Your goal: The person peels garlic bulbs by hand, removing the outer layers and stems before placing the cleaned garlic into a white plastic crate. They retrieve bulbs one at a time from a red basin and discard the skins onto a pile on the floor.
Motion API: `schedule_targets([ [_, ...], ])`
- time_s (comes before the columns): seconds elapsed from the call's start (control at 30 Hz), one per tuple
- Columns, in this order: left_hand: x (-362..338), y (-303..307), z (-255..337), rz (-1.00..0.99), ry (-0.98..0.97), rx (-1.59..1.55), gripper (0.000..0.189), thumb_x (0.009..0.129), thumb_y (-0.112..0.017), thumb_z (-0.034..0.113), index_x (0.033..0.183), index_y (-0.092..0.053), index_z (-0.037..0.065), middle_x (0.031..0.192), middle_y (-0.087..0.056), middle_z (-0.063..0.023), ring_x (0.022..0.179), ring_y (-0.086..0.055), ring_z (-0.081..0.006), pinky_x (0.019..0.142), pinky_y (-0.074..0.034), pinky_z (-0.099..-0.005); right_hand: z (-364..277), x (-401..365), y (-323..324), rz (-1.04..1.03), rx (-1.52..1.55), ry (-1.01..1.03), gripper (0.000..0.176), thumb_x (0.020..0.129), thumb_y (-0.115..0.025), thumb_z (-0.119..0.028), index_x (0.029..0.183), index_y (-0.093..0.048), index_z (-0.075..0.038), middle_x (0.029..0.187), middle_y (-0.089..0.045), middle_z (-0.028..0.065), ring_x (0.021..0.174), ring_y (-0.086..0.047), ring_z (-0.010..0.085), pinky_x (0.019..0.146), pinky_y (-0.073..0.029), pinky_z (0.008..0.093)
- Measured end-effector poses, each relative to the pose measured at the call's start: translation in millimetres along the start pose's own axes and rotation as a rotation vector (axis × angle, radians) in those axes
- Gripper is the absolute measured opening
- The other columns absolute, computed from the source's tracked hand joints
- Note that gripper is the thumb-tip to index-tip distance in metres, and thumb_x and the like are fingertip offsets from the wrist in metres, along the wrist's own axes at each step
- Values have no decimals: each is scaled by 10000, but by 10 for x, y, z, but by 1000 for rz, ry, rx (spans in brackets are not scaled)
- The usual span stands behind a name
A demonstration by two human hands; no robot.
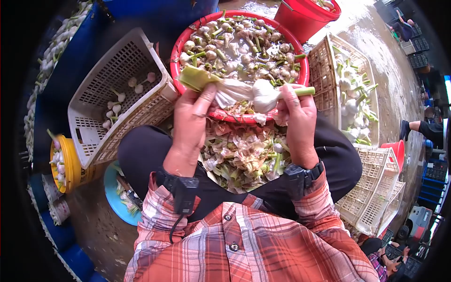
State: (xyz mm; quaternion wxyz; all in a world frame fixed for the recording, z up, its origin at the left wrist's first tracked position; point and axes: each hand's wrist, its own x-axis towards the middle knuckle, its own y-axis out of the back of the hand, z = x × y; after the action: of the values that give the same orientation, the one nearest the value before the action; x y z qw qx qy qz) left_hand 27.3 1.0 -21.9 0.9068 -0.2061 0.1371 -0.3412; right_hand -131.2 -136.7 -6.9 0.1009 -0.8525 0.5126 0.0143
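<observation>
A white garlic bulb [266,96] with a short green stem is in my right hand [299,122], its fingers closed around the stem side. My left hand [190,129] pinches a strip of garlic skin [199,79], green at its outer end and whitish where it stretches toward the bulb. Both hands are above the near rim of a red basin [304,73], in which many unpeeled garlic bulbs [244,44] sit in water. Below the hands, between my legs, lies a heap of garlic peelings [246,155].
A grey-white crate [117,51] with several bulbs stands left; another crate [324,70] holds white garlic at right. Around me are a yellow bucket [82,162], a light-blue basin [112,197], a red bucket [305,21] and stacked crates [371,188]. Other people are at far right.
</observation>
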Motion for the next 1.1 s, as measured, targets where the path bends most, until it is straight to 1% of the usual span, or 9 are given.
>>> schedule_targets([
  [0.1, -20, 147, 140, -86, 21, 483, 202, 993, -626, 137, 1111, -661, -23, 939, -698, -23, 782, -625, -59, 694, -518, -239, -104, -31, 132, 13, 43, 161, 183, 993, -650, -176, 1114, -594, -51, 874, -635, 6, 725, -591, 45, 632, -466, 170],
  [0.17, -150, 10, 37, -414, 332, 474, 347, 936, -695, 146, 1239, -627, -8, 893, -707, -42, 807, -664, -105, 721, -535, -269, -180, -102, 104, -124, -20, 221, 168, 995, -637, -113, 1136, -603, -28, 933, -644, 11, 771, -598, 57, 681, -468, 178],
  [0.23, -222, -46, 54, -626, 294, 982, 430, 877, -751, 145, 1272, -627, 30, 910, -705, -59, 791, -672, -122, 734, -537, -266, -181, -169, 61, -195, -179, 317, 157, 987, -638, -76, 1125, -612, -6, 938, -645, 10, 775, -590, 55, 690, -466, 188],
  [0.3, -238, -127, 74, -329, 121, 813, 448, 873, -765, 124, 1294, -630, 50, 1021, -705, -80, 895, -680, -138, 800, -549, -294, -225, -268, 42, -154, -563, 488, 149, 915, -692, -43, 1048, -631, -18, 884, -657, 61, 735, -628, 128, 670, -494, 255],
  [0.4, -137, -181, 91, -230, -561, 975, 250, 859, -729, 66, 1104, -715, 17, 1008, -713, -101, 915, -696, -215, 785, -556, -319, -152, -338, -112, -192, -747, 654, 166, 834, -724, -37, 967, -625, -45, 830, -634, 133, 738, -642, 334, 668, -514, 386],
  [0.7, -120, -207, 70, -152, -785, 1353, 99, 816, -707, 69, 902, -671, 36, 844, -658, -98, 771, -664, -298, 698, -539, -370, -63, -348, -283, -216, -929, 822, 278, 762, -720, -45, 1007, -599, -94, 813, -592, 108, 735, -613, 326, 636, -483, 412],
  [0.9, -152, -192, 133, -123, -279, 852, 133, 869, -713, 122, 931, -673, 11, 856, -661, -126, 768, -664, -258, 707, -531, -338, -181, -340, -194, -154, -909, 786, 198, 816, -707, 36, 981, -624, -35, 835, -633, 125, 749, -644, 294, 679, -503, 354],
  [0.97, -145, -173, 3, -156, -616, 1045, 130, 865, -712, 113, 953, -707, 17, 910, -692, -121, 784, -677, -260, 704, -537, -341, -177, -369, -248, -191, -1013, 827, 215, 800, -710, 20, 984, -620, -47, 822, -616, 121, 743, -625, 320, 676, -502, 378],
  [1.1, -182, -183, -29, -102, -713, 1235, 116, 855, -686, 130, 944, -715, 62, 898, -673, -85, 808, -658, -278, 717, -539, -382, -149, -409, -353, -193, -1032, 835, 276, 760, -703, 23, 1009, -616, -59, 854, -603, 116, 780, -619, 342, 690, -504, 405],
])
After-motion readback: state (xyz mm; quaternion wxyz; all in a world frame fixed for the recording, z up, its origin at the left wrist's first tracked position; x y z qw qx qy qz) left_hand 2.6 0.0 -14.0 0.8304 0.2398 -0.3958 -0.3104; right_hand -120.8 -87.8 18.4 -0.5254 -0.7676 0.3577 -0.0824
